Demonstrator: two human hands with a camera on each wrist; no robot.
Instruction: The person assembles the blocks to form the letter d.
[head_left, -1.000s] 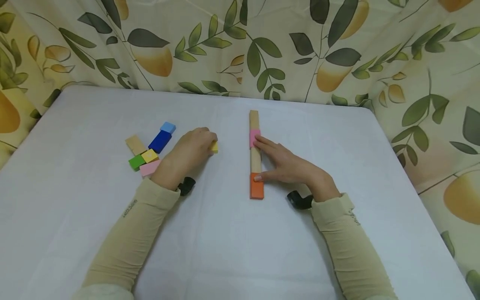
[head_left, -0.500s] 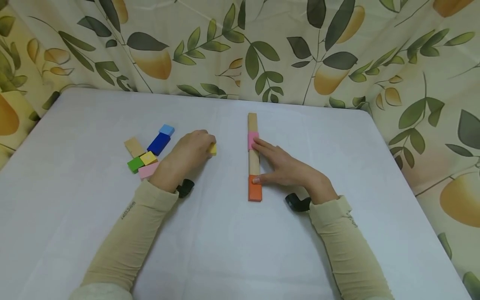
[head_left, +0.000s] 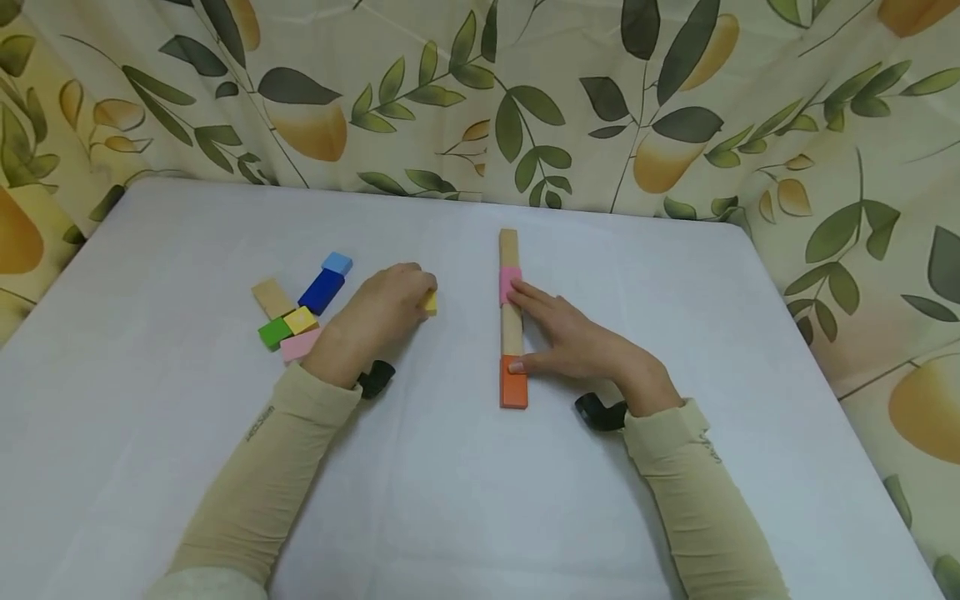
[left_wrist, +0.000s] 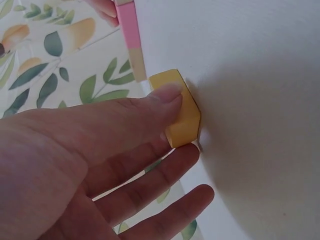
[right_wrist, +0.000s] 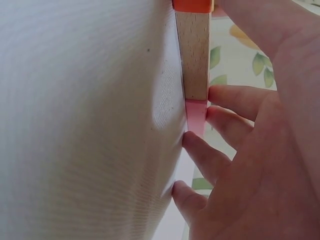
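My left hand [head_left: 378,321] pinches a yellow block [head_left: 431,303] between thumb and fingers, close over the white table. The left wrist view shows the thumb across the block [left_wrist: 187,117], with the other fingers loosely spread. To the right, a straight row of blocks runs away from me: an orange block [head_left: 513,392], a plain wood block [head_left: 512,329], a pink block [head_left: 507,292] and another plain wood block [head_left: 508,247]. Along its right side rests my right hand [head_left: 585,337], thumb on the orange block and fingertips at the pink one, fingers extended.
Left of my left hand lie a plain wood block [head_left: 272,297], a green block [head_left: 275,333], a second yellow block [head_left: 302,320], a partly hidden pink block [head_left: 298,345], a dark blue block [head_left: 322,290] and a light blue block [head_left: 337,263]. A leaf-patterned curtain [head_left: 420,100] hangs behind the table.
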